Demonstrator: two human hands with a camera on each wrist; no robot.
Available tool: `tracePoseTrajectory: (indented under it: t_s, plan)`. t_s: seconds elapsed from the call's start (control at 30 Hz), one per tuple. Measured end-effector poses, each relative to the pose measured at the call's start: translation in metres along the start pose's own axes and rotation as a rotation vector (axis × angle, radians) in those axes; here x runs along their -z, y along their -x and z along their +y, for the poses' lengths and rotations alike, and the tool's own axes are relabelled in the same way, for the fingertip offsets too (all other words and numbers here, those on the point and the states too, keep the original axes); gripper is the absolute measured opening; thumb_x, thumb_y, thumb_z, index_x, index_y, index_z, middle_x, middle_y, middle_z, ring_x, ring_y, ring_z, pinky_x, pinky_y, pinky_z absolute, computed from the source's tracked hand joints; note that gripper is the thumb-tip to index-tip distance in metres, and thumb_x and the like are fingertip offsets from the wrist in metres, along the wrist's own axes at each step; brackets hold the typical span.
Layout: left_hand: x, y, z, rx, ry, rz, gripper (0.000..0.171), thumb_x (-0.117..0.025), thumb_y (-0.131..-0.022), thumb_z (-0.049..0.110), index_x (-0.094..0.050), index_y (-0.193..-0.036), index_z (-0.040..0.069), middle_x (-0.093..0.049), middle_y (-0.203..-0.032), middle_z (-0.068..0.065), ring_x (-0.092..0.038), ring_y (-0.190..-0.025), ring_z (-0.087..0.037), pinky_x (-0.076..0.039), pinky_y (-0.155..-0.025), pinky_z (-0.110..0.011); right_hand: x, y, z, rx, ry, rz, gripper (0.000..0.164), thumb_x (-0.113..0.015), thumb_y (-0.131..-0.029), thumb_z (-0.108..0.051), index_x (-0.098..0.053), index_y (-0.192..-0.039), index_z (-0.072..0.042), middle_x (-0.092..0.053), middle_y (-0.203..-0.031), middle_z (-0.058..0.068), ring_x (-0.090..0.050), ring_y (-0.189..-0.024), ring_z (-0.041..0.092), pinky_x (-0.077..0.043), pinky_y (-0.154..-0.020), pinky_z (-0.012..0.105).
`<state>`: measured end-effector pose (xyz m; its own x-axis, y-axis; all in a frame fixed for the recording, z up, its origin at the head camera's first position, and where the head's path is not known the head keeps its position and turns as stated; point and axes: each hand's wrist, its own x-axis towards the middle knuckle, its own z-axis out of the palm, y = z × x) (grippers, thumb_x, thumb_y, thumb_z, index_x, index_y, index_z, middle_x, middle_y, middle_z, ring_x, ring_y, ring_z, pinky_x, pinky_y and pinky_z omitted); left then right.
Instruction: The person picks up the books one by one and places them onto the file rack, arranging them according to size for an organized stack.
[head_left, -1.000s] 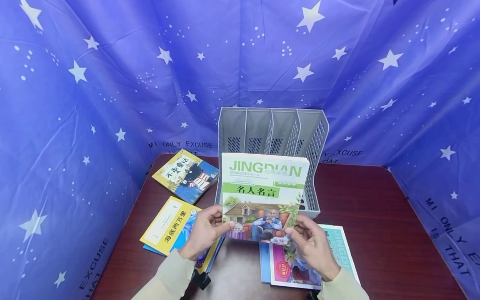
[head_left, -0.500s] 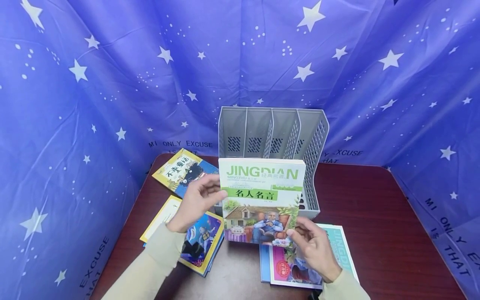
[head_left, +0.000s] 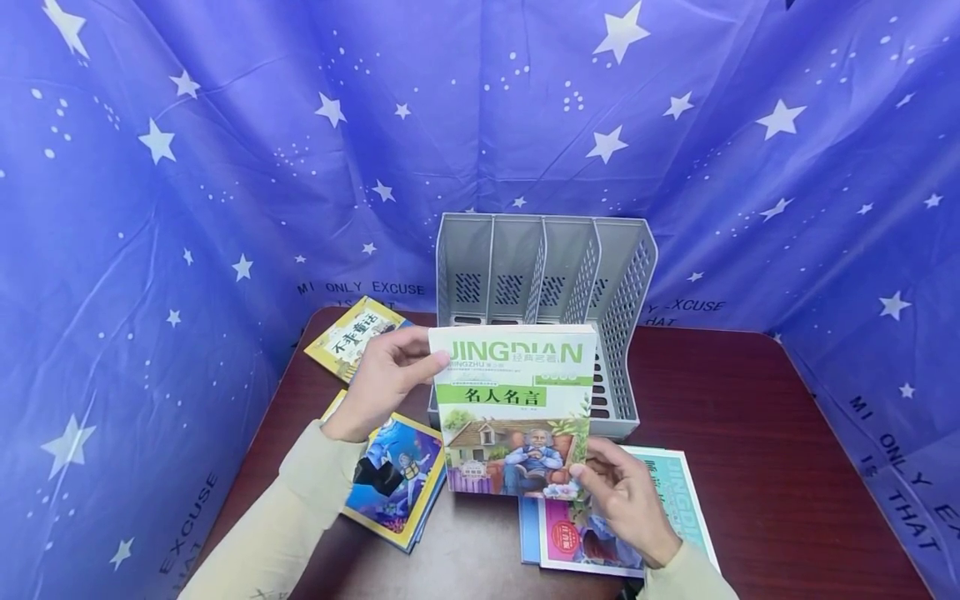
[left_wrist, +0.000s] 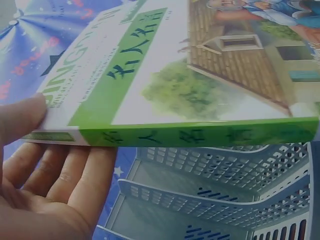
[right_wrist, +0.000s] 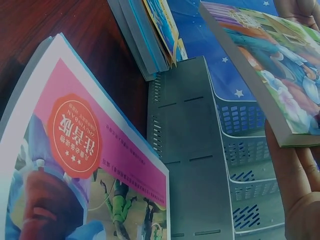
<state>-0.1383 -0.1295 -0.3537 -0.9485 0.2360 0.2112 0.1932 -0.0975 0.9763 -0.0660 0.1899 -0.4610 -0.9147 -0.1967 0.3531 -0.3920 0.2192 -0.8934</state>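
Note:
In the head view a white and green paperback book (head_left: 517, 408), with a seated figure and a house on its cover, is held up facing me. My left hand (head_left: 382, 379) pinches its upper left edge, thumb on the cover. Its lower right corner is held by my right hand (head_left: 626, 500). The left wrist view shows the green spine of the book (left_wrist: 200, 132) and my left hand's fingers (left_wrist: 75, 175) beneath it. Behind the book stands a grey file rack (head_left: 633, 267) with several slots; the book hides part of its front.
A yellow and blue book (head_left: 348, 337) lies at the back left of the dark red table (head_left: 735, 400). Nearer, a stack topped by an underwater-scene book (head_left: 408, 479) is partly under my left arm. Another stack, with a pink-covered book (right_wrist: 120, 145), lies below my right hand. A starry curtain (head_left: 480, 108) encloses the table.
My left hand has moved from the book's lower left up to its upper left edge. The book has shifted slightly left and down. My right hand has stayed at the lower right corner.

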Motion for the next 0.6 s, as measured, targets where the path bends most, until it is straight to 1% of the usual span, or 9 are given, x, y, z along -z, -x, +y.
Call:
tracePoseTrajectory:
  t_s: [0.17, 0.33, 0.4, 0.6]
  plan:
    - [0.0007, 0.0010, 0.0029, 0.028, -0.013, 0.002, 0.028, -0.067, -0.085, -0.002, -0.063, -0.113, -0.004, -0.070, -0.102, -0.018, -0.070, -0.086, -0.029, -0.058, -0.071, -0.041, -0.0004, 0.0001, 0.0028, -0.001, -0.002, -0.014, 0.034, -0.065, -0.083, 0.010, -0.063, -0.115, -0.002, -0.069, -0.084, 0.008, -0.060, -0.068, 0.008, -0.048, -0.050, 0.025]
    - [-0.0008, 0.0016, 0.0034, 0.032, -0.039, 0.020, 0.027, -0.068, -0.085, -0.004, -0.063, -0.111, -0.004, -0.070, -0.101, -0.018, -0.070, -0.085, -0.028, -0.058, -0.070, -0.039, -0.0010, 0.0007, 0.0036, -0.044, -0.040, -0.027, 0.034, -0.064, -0.085, 0.008, -0.061, -0.117, -0.001, -0.071, -0.089, 0.010, -0.067, -0.076, 0.014, -0.053, -0.059, 0.026]
    - [-0.0019, 0.0018, 0.0032, 0.034, -0.055, 0.032, 0.026, -0.068, -0.084, -0.004, -0.064, -0.110, -0.004, -0.070, -0.100, -0.018, -0.070, -0.084, -0.027, -0.058, -0.069, -0.038, -0.0008, 0.0011, 0.0029, -0.056, -0.037, -0.029, 0.033, -0.065, -0.085, 0.007, -0.062, -0.117, -0.001, -0.071, -0.090, 0.010, -0.068, -0.078, 0.015, -0.054, -0.061, 0.027]
    - [-0.0042, 0.0021, 0.0047, 0.020, -0.114, 0.051, 0.025, -0.068, -0.084, -0.005, -0.065, -0.109, -0.003, -0.070, -0.099, -0.020, -0.071, -0.081, -0.025, -0.058, -0.067, -0.036, 0.0001, -0.0001, 0.0012, -0.071, -0.012, -0.032, 0.031, -0.065, -0.085, 0.007, -0.062, -0.114, -0.002, -0.071, -0.090, 0.008, -0.067, -0.076, 0.015, -0.055, -0.060, 0.029]
